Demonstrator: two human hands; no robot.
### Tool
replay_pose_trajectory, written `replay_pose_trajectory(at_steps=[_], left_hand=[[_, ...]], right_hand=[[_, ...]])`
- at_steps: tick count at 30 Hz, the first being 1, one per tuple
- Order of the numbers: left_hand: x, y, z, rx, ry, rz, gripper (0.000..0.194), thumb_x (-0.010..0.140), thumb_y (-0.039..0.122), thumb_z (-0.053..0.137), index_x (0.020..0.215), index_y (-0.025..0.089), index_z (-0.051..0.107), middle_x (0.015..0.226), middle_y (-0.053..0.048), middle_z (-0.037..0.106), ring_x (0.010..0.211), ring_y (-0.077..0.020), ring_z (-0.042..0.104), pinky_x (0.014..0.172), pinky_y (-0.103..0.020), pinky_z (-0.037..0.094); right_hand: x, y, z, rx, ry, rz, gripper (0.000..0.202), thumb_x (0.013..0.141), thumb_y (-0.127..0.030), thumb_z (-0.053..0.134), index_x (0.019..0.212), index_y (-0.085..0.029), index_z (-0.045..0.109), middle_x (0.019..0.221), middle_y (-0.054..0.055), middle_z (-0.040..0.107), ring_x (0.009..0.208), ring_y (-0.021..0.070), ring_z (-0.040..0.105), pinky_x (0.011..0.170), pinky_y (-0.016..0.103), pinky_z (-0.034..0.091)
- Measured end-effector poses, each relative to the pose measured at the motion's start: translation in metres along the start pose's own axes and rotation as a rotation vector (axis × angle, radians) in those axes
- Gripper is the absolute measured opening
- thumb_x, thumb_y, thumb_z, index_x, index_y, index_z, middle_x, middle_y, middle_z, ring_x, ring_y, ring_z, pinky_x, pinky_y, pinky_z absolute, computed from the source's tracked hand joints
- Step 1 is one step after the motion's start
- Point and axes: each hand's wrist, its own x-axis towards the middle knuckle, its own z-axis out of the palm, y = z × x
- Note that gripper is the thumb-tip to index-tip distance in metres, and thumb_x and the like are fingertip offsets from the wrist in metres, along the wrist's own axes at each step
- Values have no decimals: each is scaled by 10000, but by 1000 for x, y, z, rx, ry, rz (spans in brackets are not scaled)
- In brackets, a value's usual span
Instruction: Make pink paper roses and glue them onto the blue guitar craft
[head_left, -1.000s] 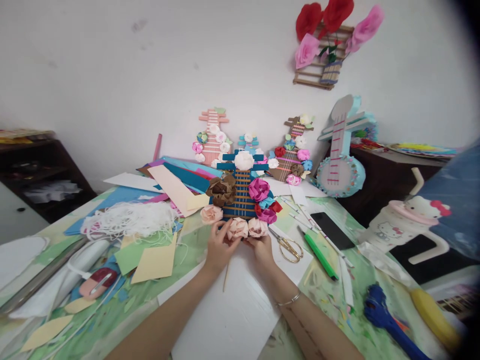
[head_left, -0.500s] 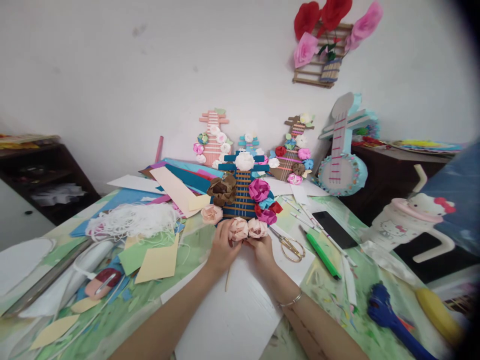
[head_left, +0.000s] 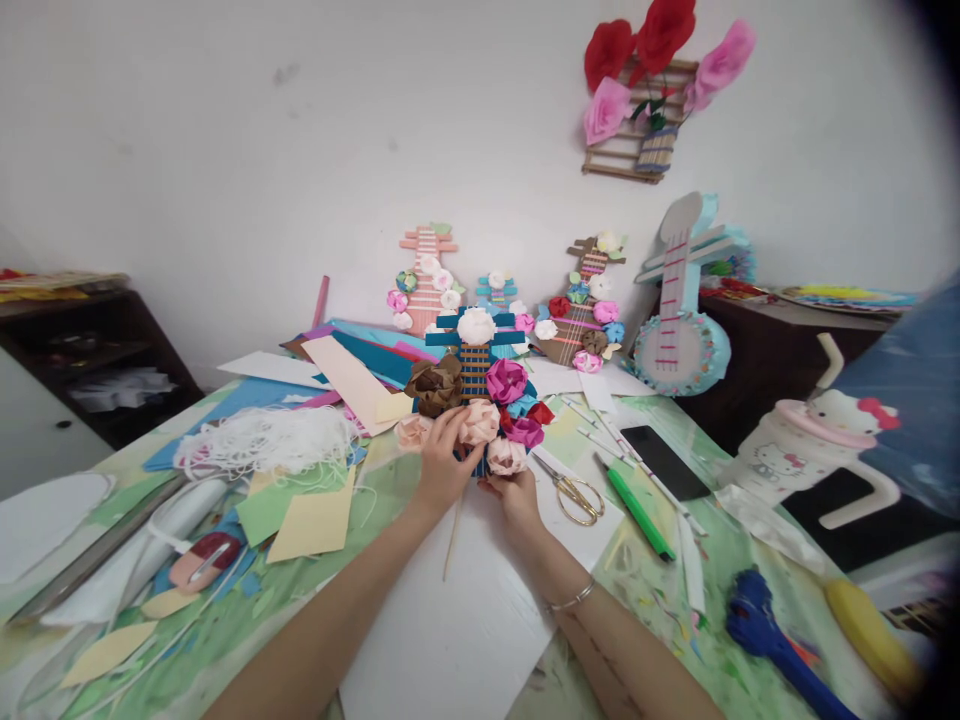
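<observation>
A dark blue paper lute (head_left: 475,372) with brown strips and white strings stands upright in front of me. My left hand (head_left: 444,462) pinches a pale pink paper flower (head_left: 479,422) against its front. At the lute's lower edge, my right hand (head_left: 516,500) has its fingers closed, the tips partly hidden under it. A second pale pink flower (head_left: 507,457) sits just above that hand. A brown flower (head_left: 435,386), a magenta flower (head_left: 507,381) and a white flower (head_left: 476,326) decorate the lute. Below my left hand a thin wooden stick (head_left: 451,540) points down.
White board (head_left: 450,620) lies under my hands. Gold-handled scissors (head_left: 579,500), a green cutter (head_left: 637,510) and a black phone (head_left: 665,461) are to the right, with a blue glue gun (head_left: 780,640) nearer. White string (head_left: 266,440) is heaped left. Finished paper lutes (head_left: 427,275) lean on the wall.
My left hand has raised the pale pink flower from the lute's bottom edge to higher on its front. The lute's top tilts slightly left; my right hand stays at the bottom.
</observation>
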Motion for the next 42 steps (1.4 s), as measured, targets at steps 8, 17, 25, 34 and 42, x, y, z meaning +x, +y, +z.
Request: replay_pose_trajectory(at_steps=[8, 17, 25, 34, 42], left_hand=[[-10, -5, 7, -11, -57, 28, 383, 862, 244, 499, 1236, 163, 519, 1265, -132, 527, 1183, -221, 496, 996, -366, 413], [-13, -6, 2, -45, -7, 43, 436, 849, 278, 536, 1270, 185, 472, 1262, -126, 554, 1202, -223, 496, 984, -366, 434], [-10, -3, -3, -28, -7, 53, 332, 870, 253, 499, 1193, 193, 547, 1248, -110, 566, 1183, -209, 511, 997, -369, 426], [-12, -2, -8, -47, -51, 55, 306, 864, 251, 504, 1154, 230, 598, 1300, -95, 514, 1162, -215, 527, 991, -377, 434], [-19, 2, -22, -23, -36, 63, 356, 816, 216, 572, 1172, 216, 576, 1274, -99, 538, 1186, -227, 505, 995, -383, 432]], right_hand=[[0, 0, 0, 7, -11, 8, 455, 499, -131, 669, 948, -165, 609, 927, 34, 665, 733, 180, 620, 626, 314, 536], [3, 3, -2, 19, -13, 15, 395, 493, -141, 674, 884, -171, 629, 863, 29, 671, 689, 167, 617, 631, 315, 538], [-4, 1, 1, 25, -40, 39, 433, 500, -136, 670, 929, -178, 636, 913, 26, 668, 763, 182, 622, 622, 297, 537], [-17, 1, 6, 121, -19, 44, 460, 508, -107, 687, 956, -193, 626, 966, 20, 654, 815, 168, 608, 664, 284, 528], [-36, 2, 13, 162, -4, 82, 417, 493, -126, 715, 901, -182, 642, 866, 10, 664, 761, 166, 611, 666, 297, 527]])
